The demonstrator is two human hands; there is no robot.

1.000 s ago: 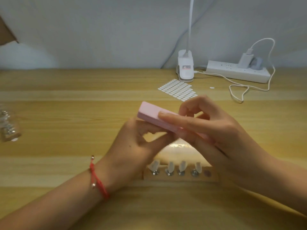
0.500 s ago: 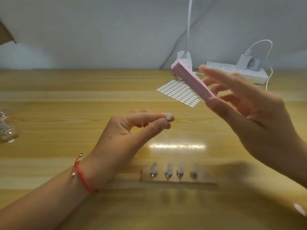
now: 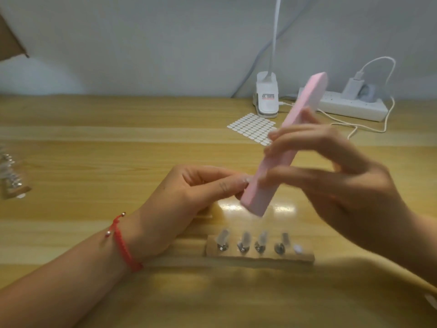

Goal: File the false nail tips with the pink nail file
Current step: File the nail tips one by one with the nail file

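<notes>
Mid-job, probably. Gripped the long pink foam nail file [image 3: 283, 150] in right hand [image 3: 343, 181], above the wooden peg stand [image 3: 260, 256]; pinched a tiny clear false tip [image 3: 246, 180] against it with left hand [image 3: 189, 200]. Left four clear tips [image 3: 245, 239] on the stand, maybe unfiled.

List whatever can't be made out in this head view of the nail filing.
False nail tip: only a sliver shows between fingertips of the left hand and the pink nail file.
Right hand: motion blur hides its exact grip on the file.
Nail tips on the wooden stand: too small and soft to judge their edges.
Clear object: cut by the left edge, blurred.
Lamp: head beyond the top edge.
</notes>
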